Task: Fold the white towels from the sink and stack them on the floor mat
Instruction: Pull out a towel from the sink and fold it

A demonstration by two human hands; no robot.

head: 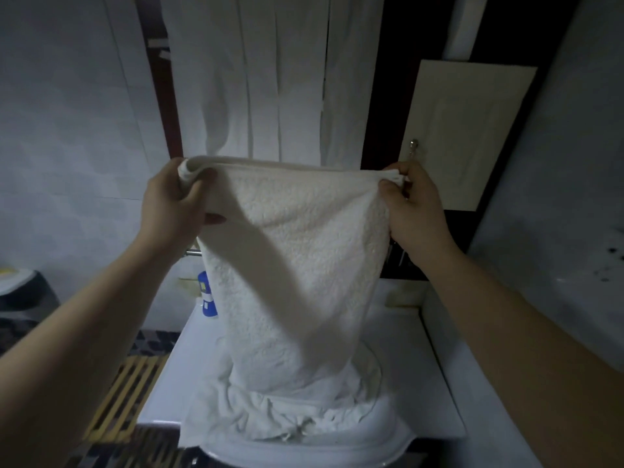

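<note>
I hold a white towel (304, 251) up in front of me, stretched between both hands. My left hand (172, 204) grips its top left corner and my right hand (415, 207) pinches its top right corner. The towel hangs down and its lower end rests on a heap of white towels (287, 413) piled in the white sink (439, 400) below. One towel of the heap droops over the sink's front left edge.
A blue and white bottle (206, 295) stands at the sink's back left, half hidden by the towel. A wooden slatted mat (125, 396) lies on the floor to the left. White curtains (270, 79) hang behind, a cabinet door (469, 136) with a knob at the right.
</note>
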